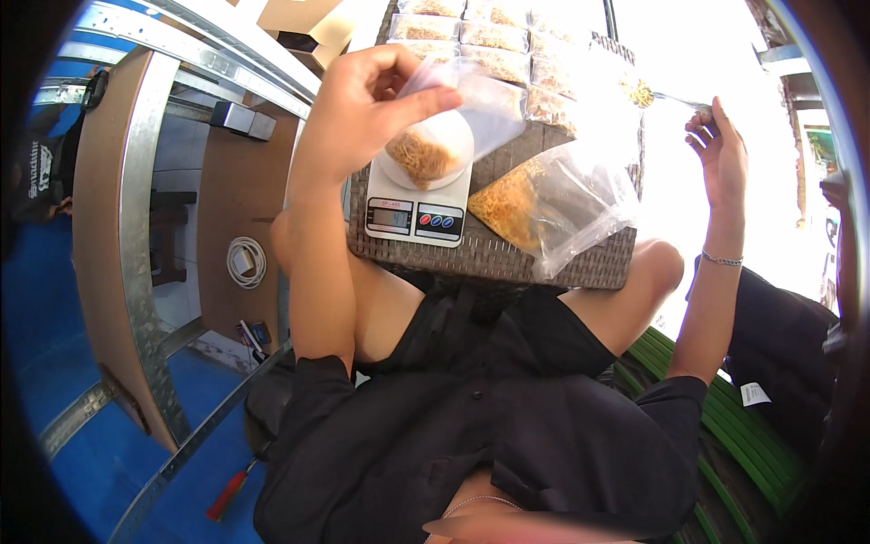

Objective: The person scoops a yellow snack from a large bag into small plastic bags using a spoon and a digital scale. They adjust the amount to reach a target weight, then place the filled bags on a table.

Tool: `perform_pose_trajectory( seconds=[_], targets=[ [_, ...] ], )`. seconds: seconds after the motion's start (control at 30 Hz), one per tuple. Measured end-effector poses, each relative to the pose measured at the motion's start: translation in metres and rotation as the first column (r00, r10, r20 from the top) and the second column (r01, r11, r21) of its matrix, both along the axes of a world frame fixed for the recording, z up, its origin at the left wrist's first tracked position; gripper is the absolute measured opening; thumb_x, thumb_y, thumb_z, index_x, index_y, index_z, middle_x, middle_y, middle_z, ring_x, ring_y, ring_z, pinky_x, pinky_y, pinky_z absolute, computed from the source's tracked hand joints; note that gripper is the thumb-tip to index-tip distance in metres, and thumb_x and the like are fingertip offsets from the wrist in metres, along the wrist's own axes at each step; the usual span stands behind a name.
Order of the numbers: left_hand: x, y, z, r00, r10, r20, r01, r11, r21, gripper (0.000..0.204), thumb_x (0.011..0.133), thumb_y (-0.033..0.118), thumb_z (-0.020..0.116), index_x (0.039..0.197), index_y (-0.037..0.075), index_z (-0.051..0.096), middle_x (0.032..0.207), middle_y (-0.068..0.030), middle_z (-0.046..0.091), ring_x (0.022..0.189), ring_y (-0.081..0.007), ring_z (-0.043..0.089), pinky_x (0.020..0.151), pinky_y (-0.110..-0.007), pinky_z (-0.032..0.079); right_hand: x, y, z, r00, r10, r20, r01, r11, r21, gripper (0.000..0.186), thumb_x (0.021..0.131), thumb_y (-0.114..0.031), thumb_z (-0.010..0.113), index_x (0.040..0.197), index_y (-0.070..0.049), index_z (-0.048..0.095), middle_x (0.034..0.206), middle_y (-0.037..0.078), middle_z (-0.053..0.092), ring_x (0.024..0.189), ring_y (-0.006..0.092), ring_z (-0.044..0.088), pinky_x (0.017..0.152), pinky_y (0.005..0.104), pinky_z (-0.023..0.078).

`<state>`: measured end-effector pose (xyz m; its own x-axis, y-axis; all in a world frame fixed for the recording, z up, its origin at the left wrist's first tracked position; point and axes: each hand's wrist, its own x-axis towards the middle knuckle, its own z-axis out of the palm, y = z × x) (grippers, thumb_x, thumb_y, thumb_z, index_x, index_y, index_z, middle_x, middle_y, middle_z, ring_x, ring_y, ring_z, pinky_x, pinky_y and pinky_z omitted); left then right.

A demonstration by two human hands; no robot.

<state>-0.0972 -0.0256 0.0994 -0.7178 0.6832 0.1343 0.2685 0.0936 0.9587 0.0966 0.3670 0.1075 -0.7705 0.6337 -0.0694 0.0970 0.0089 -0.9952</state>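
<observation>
My left hand (367,104) pinches the upper edge of a clear plastic bag (494,118). Golden shredded food (421,159) fills the bag's lower end, which rests on the round plate of a white digital kitchen scale (435,199). Out to the right, my right hand (720,150) grips the handle of a spoon (675,98) with a small heap of food on its tip; glare washes out part of it. Nearer my knees, a larger clear bag (517,208) of the same shreds lies on its side, its loose mouth toward the right.
Several filled clear packets (494,63) lie in rows at the back of the brown woven table (489,258). At left stand metal-framed shelves (136,227) holding a coiled white cable (245,263). Another person (41,172) is at the far left. A green slatted bench (752,462) is at lower right.
</observation>
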Motion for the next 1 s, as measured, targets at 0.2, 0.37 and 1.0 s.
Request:
perform_pose_trajectory(
  seconds=[0.2, 0.37, 1.0],
  targets=[
    [0.03, -0.022, 0.03, 0.989, 0.115, 0.097, -0.127, 0.984, 0.126, 0.016, 0.082, 0.005, 0.082, 0.084, 0.001, 0.067, 0.074, -0.0031, 0.069, 0.068, -0.0059, 0.062, 0.064, -0.02, 0.05, 0.001, -0.006, 0.005, 0.998, 0.044, -0.042, -0.045, 0.998, -0.037, 0.026, 0.103, -0.031, 0.059, 0.086, -0.011, 0.061, 0.083, 0.004, 0.064, 0.082, 0.0154, 0.063, 0.077, 0.0308, 0.051],
    [0.026, -0.022, 0.03, 0.983, 0.098, 0.156, -0.135, 0.959, 0.249, 0.018, 0.083, 0.007, 0.082, 0.086, 0.002, 0.065, 0.073, -0.0047, 0.068, 0.063, -0.0087, 0.062, 0.059, -0.021, 0.048, -0.003, -0.01, 0.006, 0.997, 0.065, -0.046, -0.066, 0.998, -0.021, 0.028, 0.104, -0.032, 0.057, 0.085, -0.011, 0.061, 0.082, 0.003, 0.064, 0.081, 0.0147, 0.062, 0.077, 0.0304, 0.051],
    [-0.03, -0.043, -0.083, 0.789, 0.483, 0.381, -0.521, 0.854, -0.004, 0.042, 0.087, 0.026, 0.081, 0.109, -0.002, 0.057, 0.087, -0.0088, 0.069, 0.068, -0.0123, 0.064, 0.058, -0.025, 0.051, -0.012, -0.015, -0.003, 0.997, 0.071, 0.029, -0.071, 0.997, 0.02, 0.028, 0.104, -0.032, 0.057, 0.086, -0.011, 0.062, 0.082, 0.004, 0.065, 0.081, 0.0145, 0.062, 0.077, 0.0305, 0.051]
  ],
)
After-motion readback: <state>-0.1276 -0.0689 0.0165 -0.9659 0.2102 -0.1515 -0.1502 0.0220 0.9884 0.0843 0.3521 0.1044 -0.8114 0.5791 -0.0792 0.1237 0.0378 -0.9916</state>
